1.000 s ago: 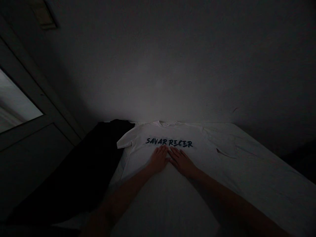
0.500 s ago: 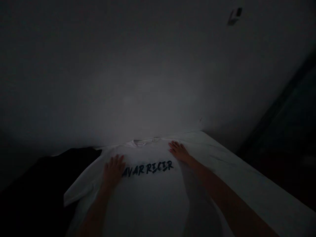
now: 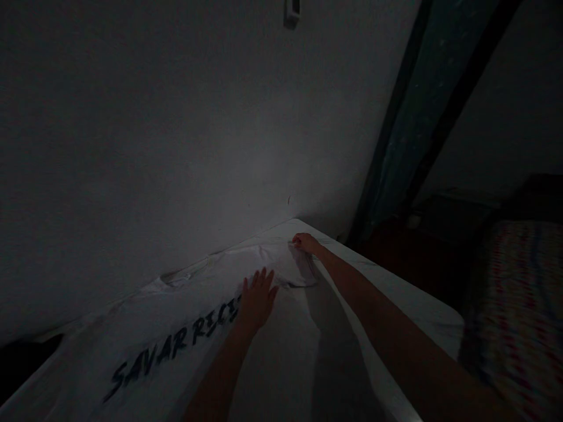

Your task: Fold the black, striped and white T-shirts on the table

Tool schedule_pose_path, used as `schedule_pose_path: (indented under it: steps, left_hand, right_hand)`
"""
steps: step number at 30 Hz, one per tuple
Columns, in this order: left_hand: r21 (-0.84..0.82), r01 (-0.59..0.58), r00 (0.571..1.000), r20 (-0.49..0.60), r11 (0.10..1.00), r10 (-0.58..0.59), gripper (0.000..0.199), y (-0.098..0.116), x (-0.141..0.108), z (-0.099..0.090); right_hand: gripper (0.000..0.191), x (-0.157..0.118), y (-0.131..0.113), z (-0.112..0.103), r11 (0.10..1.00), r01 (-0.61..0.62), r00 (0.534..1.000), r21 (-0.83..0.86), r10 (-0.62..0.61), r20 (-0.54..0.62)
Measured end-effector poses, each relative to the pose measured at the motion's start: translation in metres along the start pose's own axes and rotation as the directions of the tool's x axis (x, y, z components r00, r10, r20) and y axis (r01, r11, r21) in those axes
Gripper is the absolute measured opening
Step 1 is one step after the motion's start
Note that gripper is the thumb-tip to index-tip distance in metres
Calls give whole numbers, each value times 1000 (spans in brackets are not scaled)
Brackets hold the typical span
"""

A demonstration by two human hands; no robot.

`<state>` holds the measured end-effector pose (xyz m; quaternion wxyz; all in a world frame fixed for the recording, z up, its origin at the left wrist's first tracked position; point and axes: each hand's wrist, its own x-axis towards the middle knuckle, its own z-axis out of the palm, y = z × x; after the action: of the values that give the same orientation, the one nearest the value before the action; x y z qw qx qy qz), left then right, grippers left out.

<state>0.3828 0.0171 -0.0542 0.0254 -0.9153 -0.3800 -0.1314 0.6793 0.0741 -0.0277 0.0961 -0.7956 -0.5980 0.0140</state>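
A white T-shirt [image 3: 281, 340] with dark brush-style lettering lies spread on a pale, marble-patterned table [image 3: 396, 287], its collar [image 3: 178, 278] towards the wall. My left hand [image 3: 257, 299] rests flat on the chest beside the end of the lettering, fingers stretched out. Farther right, the fingers of my right hand [image 3: 305, 241] are closed on the edge of the shirt's sleeve [image 3: 294, 269]. That sleeve lies out to the right of the shoulder. The dim light hides fine detail.
A plain wall [image 3: 197, 146] rises behind the table, with a small fixture [image 3: 292, 13] high up. Black cloth [image 3: 26, 363] shows at the far left. On the right are a dark teal upright panel [image 3: 404, 117] and a patterned, multicoloured fabric [image 3: 523, 305].
The view has swung right. My left hand has shifted right across the shirt, past most of the lettering. My right hand has gone from lying flat near the shoulder to gripping the sleeve.
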Motion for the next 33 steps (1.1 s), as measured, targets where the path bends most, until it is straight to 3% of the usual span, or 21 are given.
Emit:
schedule_pose_path:
  steps: [3, 6, 9, 13, 15, 17, 19, 21, 23, 24, 26, 28, 29, 31, 33]
  left_hand:
    - [-26, -15, 999, -48, 1000, 14, 52, 37, 18, 19]
    - [-11, -7, 996, -85, 1000, 6, 56, 45, 15, 31]
    - [-31, -4, 997, -82, 999, 2, 56, 44, 13, 33]
    - [-183, -20, 999, -38, 983, 13, 54, 39, 18, 34]
    - [-322, -77, 997, -18, 944, 75, 50, 24, 15, 36]
    - [-438, -115, 993, -47, 891, 105, 46, -8, 0, 34]
    - [-463, -87, 993, -113, 882, 38, 43, -54, -29, 22]
    - [-382, 50, 979, -165, 923, -122, 37, -109, -70, -4]
    - [-226, 299, 925, -171, 927, -340, 32, -161, -116, -45]
    - [-140, 451, 868, -161, 881, -470, 32, -185, -139, -68]
    - [-4, 706, 701, -145, 708, -699, 33, -227, -180, -112]
    - [56, 847, 531, -137, 529, -836, 33, -261, -214, -144]
    - [61, 881, 473, -126, 469, -872, 33, -275, -227, -153]
    - [50, 913, 408, -72, 405, -910, 31, -297, -247, -161]
    - [13, 919, 394, 8, 394, -919, 30, -313, -258, -159]
  right_hand:
    - [25, -1, -1, 0, 1000, 13, 1000, 13, -13, -27]
    - [28, -4, -14, 0, 1000, -23, 996, 1, 23, -82]
    - [36, -10, -49, 6, 1000, -7, 991, -7, 6, -137]
    - [42, -25, -107, 20, 979, 205, 975, 5, -204, -87]
    - [45, -35, -120, 24, 958, 288, 957, 4, -288, -34]
    - [48, -47, -117, 25, 946, 325, 946, -7, -325, 10]
    - [50, -57, -100, 23, 942, 334, 942, -25, -333, 34]
    - [51, -60, -76, 22, 945, 324, 946, -50, -323, 39]
    - [49, -53, -62, 25, 955, 261, 964, -143, -265, -9]
    - [48, -46, -62, 28, 955, 208, 972, -209, -226, -64]
    - [48, -33, -86, 36, 949, 186, 966, -255, -224, -130]
    - [46, -33, -139, 42, 929, 301, 935, -214, -332, -127]
    - [46, -39, -175, 45, 905, 391, 906, -166, -410, -104]
    - [44, -60, -255, 50, 835, 548, 834, -41, -550, -48]
    - [44, -88, -336, 56, 781, 618, 784, 89, -621, 2]
